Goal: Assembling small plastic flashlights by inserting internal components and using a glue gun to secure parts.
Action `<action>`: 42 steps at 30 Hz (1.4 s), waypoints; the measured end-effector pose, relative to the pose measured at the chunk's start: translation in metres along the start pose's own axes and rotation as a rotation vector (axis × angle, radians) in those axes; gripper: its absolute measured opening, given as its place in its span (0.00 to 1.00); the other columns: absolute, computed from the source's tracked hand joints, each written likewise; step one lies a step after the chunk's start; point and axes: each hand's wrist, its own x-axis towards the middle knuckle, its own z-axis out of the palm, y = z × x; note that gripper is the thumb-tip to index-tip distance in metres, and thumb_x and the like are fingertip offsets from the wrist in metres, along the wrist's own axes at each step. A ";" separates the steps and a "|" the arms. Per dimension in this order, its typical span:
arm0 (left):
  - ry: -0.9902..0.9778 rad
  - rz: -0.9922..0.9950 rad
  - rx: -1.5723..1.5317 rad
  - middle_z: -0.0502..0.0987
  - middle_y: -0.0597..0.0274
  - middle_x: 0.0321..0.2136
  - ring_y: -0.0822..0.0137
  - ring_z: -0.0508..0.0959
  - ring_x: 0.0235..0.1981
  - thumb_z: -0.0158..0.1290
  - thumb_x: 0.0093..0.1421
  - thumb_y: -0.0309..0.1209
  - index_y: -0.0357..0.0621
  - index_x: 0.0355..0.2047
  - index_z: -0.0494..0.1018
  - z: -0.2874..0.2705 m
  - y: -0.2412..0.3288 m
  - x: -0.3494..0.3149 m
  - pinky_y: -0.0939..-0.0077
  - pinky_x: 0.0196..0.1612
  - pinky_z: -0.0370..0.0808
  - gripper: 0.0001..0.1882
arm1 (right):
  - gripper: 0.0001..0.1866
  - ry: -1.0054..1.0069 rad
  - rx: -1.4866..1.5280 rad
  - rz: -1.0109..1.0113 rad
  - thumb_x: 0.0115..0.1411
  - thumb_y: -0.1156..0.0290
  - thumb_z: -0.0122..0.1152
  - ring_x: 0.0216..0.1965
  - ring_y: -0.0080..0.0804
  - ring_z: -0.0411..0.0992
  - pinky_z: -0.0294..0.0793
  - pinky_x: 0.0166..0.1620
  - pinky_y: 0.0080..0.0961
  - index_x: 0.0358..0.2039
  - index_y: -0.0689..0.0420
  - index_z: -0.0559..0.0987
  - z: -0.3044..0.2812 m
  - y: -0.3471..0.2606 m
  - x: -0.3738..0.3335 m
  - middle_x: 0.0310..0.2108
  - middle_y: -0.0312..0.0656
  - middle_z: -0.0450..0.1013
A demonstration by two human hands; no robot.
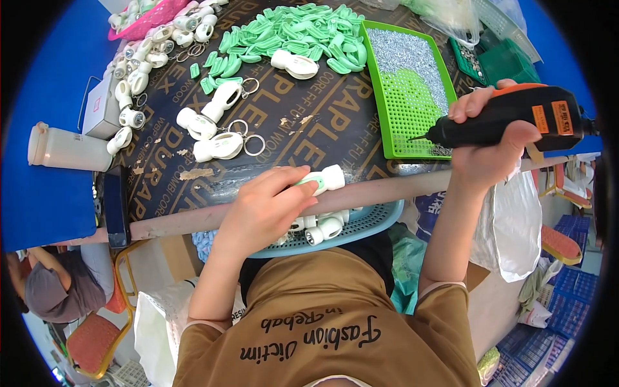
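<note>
Via head cam, I note L hand gripping white-and-green plastic flashlight at front edge of dark printed table; R hand grasping black-and-orange electric screwdriver, tip above bright-green rectangular perforated tray w/ small silvery metal pcs.

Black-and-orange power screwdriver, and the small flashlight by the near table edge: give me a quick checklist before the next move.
1. Right hand gripping the power screwdriver: ok.
2. Left hand on the white flashlight: ok, fingers beside its green inlay.
3. Bit lined up with the flashlight: not ok, it is over the green tray.
4. Anything on the bit's tip: cannot tell, too small to make out.
5. Small silver parts in the tray: ok, mostly toward its far end.
</note>
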 end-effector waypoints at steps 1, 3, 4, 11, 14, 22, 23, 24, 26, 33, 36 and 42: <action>0.008 0.002 -0.003 0.78 0.55 0.37 0.57 0.80 0.36 0.63 0.50 0.27 0.42 0.34 0.78 0.000 0.000 0.000 0.68 0.36 0.79 0.10 | 0.39 0.009 -0.034 0.008 0.55 0.33 0.54 0.24 0.32 0.66 0.66 0.33 0.29 0.47 0.58 0.65 0.003 0.000 -0.002 0.24 0.41 0.67; 0.005 -0.006 -0.013 0.78 0.55 0.37 0.57 0.80 0.36 0.63 0.50 0.27 0.42 0.34 0.78 0.000 0.000 0.000 0.68 0.36 0.79 0.10 | 0.34 0.017 -0.031 0.013 0.59 0.38 0.54 0.22 0.32 0.66 0.67 0.31 0.28 0.46 0.58 0.66 0.006 0.002 -0.003 0.21 0.41 0.67; 0.005 -0.013 -0.019 0.78 0.55 0.37 0.57 0.80 0.36 0.63 0.50 0.27 0.42 0.34 0.78 0.000 0.000 0.000 0.68 0.36 0.79 0.10 | 0.34 0.018 -0.031 0.014 0.59 0.38 0.54 0.22 0.32 0.66 0.67 0.31 0.28 0.46 0.58 0.66 0.006 0.002 -0.004 0.21 0.41 0.67; 0.023 -0.003 -0.033 0.80 0.54 0.36 0.59 0.81 0.34 0.66 0.44 0.24 0.40 0.31 0.78 0.001 0.000 0.001 0.72 0.35 0.79 0.12 | 0.22 0.066 0.101 -0.094 0.61 0.55 0.58 0.15 0.27 0.68 0.70 0.21 0.21 0.40 0.64 0.71 0.015 0.012 -0.001 0.16 0.42 0.70; 0.001 -0.033 -0.051 0.78 0.56 0.37 0.57 0.80 0.36 0.63 0.51 0.27 0.42 0.34 0.78 0.000 -0.001 -0.001 0.68 0.36 0.79 0.09 | 0.22 0.065 0.090 -0.095 0.60 0.55 0.58 0.15 0.27 0.68 0.70 0.21 0.21 0.40 0.64 0.71 0.016 0.013 -0.001 0.16 0.42 0.70; 0.003 -0.027 -0.063 0.78 0.57 0.36 0.57 0.80 0.36 0.63 0.51 0.28 0.42 0.33 0.78 0.000 0.000 0.000 0.69 0.36 0.79 0.09 | 0.27 0.035 -0.038 -0.018 0.60 0.46 0.55 0.19 0.31 0.65 0.67 0.27 0.26 0.42 0.61 0.68 0.013 0.009 -0.006 0.18 0.42 0.66; 0.003 -0.028 -0.064 0.78 0.57 0.36 0.57 0.80 0.36 0.63 0.51 0.28 0.42 0.33 0.78 0.000 0.000 0.000 0.69 0.36 0.79 0.09 | 0.27 0.032 -0.049 -0.015 0.61 0.46 0.55 0.19 0.31 0.65 0.67 0.27 0.26 0.42 0.61 0.68 0.013 0.009 -0.006 0.18 0.42 0.66; 0.006 -0.021 -0.060 0.78 0.57 0.36 0.57 0.80 0.35 0.63 0.51 0.27 0.42 0.33 0.78 0.000 0.000 0.001 0.68 0.36 0.78 0.09 | 0.27 0.028 -0.060 -0.012 0.61 0.46 0.55 0.19 0.31 0.65 0.67 0.27 0.27 0.42 0.61 0.68 0.013 0.009 -0.006 0.19 0.42 0.66; 0.009 -0.017 -0.056 0.78 0.57 0.36 0.57 0.80 0.35 0.63 0.51 0.27 0.41 0.33 0.78 0.000 0.000 0.000 0.68 0.36 0.78 0.09 | 0.27 0.033 -0.058 -0.020 0.61 0.47 0.55 0.19 0.31 0.65 0.67 0.28 0.27 0.42 0.61 0.69 0.014 0.010 -0.006 0.19 0.42 0.66; 0.012 -0.005 -0.053 0.78 0.55 0.35 0.57 0.80 0.34 0.63 0.49 0.26 0.40 0.32 0.77 -0.002 0.001 0.001 0.69 0.34 0.77 0.10 | 0.28 0.020 0.146 -0.028 0.63 0.48 0.53 0.18 0.31 0.66 0.68 0.24 0.27 0.44 0.64 0.68 0.014 -0.002 0.005 0.18 0.43 0.68; 0.014 -0.003 -0.074 0.79 0.55 0.35 0.58 0.80 0.33 0.65 0.47 0.25 0.40 0.32 0.77 0.000 0.001 0.005 0.71 0.33 0.77 0.11 | 0.34 -0.122 0.270 0.000 0.63 0.38 0.45 0.21 0.30 0.64 0.66 0.29 0.31 0.48 0.60 0.68 0.011 -0.022 0.010 0.22 0.42 0.67; 0.043 -0.009 -0.068 0.79 0.57 0.35 0.59 0.80 0.33 0.64 0.48 0.26 0.42 0.33 0.78 0.000 -0.001 0.001 0.70 0.33 0.77 0.11 | 0.46 -0.336 0.384 0.132 0.47 0.24 0.51 0.23 0.26 0.62 0.60 0.32 0.27 0.49 0.55 0.67 0.054 -0.041 -0.005 0.24 0.36 0.63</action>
